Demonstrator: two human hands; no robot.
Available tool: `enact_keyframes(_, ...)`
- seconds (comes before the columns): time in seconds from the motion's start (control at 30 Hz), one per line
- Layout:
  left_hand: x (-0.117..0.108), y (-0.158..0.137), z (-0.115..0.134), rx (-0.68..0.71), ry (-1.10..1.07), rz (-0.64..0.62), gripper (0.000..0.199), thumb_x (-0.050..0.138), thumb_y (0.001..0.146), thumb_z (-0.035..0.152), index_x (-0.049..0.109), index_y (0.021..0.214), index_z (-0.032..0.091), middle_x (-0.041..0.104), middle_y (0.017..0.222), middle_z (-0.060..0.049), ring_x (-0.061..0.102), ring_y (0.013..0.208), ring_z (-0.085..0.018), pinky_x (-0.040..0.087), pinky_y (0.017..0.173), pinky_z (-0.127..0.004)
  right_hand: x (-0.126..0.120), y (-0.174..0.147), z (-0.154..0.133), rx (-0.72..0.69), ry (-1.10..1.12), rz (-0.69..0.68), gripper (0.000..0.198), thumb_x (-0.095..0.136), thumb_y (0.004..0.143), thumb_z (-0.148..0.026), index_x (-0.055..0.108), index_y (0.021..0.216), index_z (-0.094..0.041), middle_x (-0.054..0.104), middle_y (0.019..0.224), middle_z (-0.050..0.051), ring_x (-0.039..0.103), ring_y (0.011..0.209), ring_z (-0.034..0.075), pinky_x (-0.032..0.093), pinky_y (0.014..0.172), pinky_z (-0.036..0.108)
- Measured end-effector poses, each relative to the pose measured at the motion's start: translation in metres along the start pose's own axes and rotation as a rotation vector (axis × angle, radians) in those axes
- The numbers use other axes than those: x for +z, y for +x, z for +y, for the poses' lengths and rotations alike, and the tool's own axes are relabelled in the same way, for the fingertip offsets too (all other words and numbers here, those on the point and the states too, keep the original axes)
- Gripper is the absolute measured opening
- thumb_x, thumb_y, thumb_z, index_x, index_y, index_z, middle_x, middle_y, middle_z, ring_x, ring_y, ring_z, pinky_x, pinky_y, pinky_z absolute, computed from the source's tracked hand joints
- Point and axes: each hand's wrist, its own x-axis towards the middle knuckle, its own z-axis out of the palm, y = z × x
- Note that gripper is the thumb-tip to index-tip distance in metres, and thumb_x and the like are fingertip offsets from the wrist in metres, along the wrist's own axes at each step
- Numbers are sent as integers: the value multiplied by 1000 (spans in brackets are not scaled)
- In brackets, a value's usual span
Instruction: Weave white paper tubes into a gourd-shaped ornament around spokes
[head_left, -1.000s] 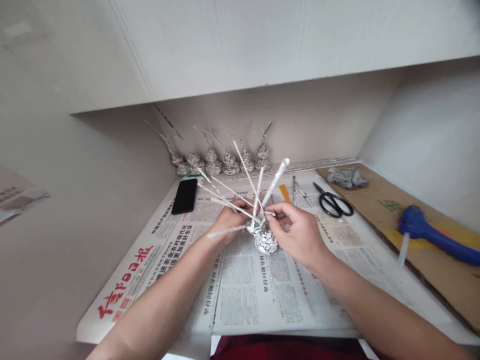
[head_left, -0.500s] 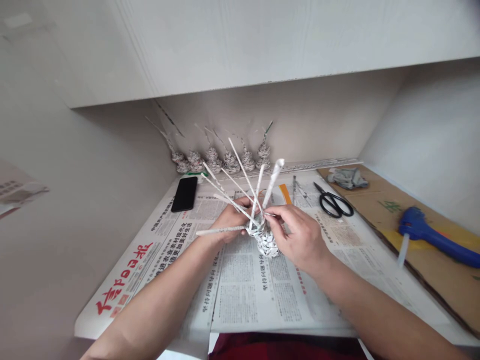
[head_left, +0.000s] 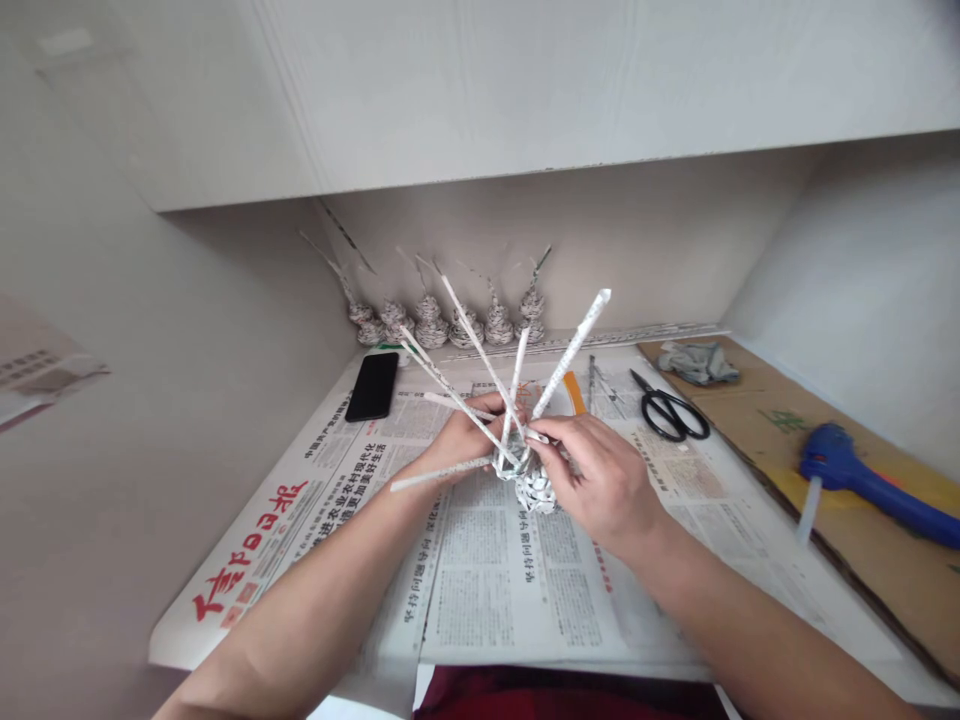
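Note:
A small woven piece of rolled newspaper [head_left: 537,492] is held between both hands above the newspaper-covered table. Several rolled paper sticks fan out from its upper end, among them a thick one [head_left: 572,353] leaning right and a thinner one [head_left: 439,474] pointing left. My left hand [head_left: 474,430] is closed around the far left side of the weave, its fingertips partly hidden behind the sticks. My right hand [head_left: 600,470] pinches a short paper strip [head_left: 537,436] between thumb and fingers at the woven edge.
Several gourd-shaped woven paper pieces [head_left: 430,325] line the back wall. On the left lies a black phone [head_left: 373,387]. Black-handled scissors [head_left: 667,408] rest at right, near a cardboard sheet [head_left: 787,470] bearing a crumpled grey cloth [head_left: 699,362] and a blue glue gun [head_left: 847,465]. A shelf hangs overhead.
The thick paper stick has swung to the right and now leans further out. My right fingers have shifted slightly at the woven edge, and more of the pinched strip shows. The view has shifted a little.

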Motion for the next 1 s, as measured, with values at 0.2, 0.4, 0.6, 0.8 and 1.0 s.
enact_keyframes(0.2, -1, 0, 2, 135, 92, 19, 32, 69, 75, 45, 64, 74, 13, 63, 68, -3, 57, 63, -13, 46, 59, -24, -2, 0, -4, 1, -16, 19, 18, 61, 86, -12, 63, 102, -17, 70, 86, 4, 63, 78, 17, 50, 75, 32)
enact_keyframes(0.4, 5, -1, -5, 203, 156, 57, 25, 64, 81, 39, 65, 79, 14, 63, 74, -3, 56, 66, -13, 45, 62, -23, -2, 2, -6, 83, 7, 59, 13, 63, 84, -13, 64, 96, -18, 69, 82, 3, 62, 75, 16, 50, 72, 31)
enact_keyframes(0.6, 8, -1, -13, 215, 155, 114, 25, 66, 80, 39, 66, 79, 15, 64, 79, -5, 58, 72, -15, 47, 68, -26, 0, 2, -3, 130, -5, 93, 7, 66, 83, -20, 65, 90, -19, 67, 75, 1, 61, 69, 14, 48, 68, 29)
enact_keyframes(0.8, 9, -2, -12, 178, 147, 97, 29, 64, 81, 44, 64, 78, 15, 62, 76, -4, 56, 69, -14, 46, 66, -25, 0, 2, -5, 109, -38, 105, 7, 65, 82, -14, 66, 88, -19, 67, 72, 1, 60, 66, 14, 47, 66, 28)
enact_keyframes(1.0, 9, 0, -10, 145, 119, 56, 33, 63, 81, 46, 61, 73, 14, 58, 70, -2, 53, 66, -12, 44, 64, -24, 0, 0, -4, 41, -69, 55, 9, 63, 84, -14, 65, 91, -18, 68, 73, 1, 62, 68, 15, 47, 67, 29)
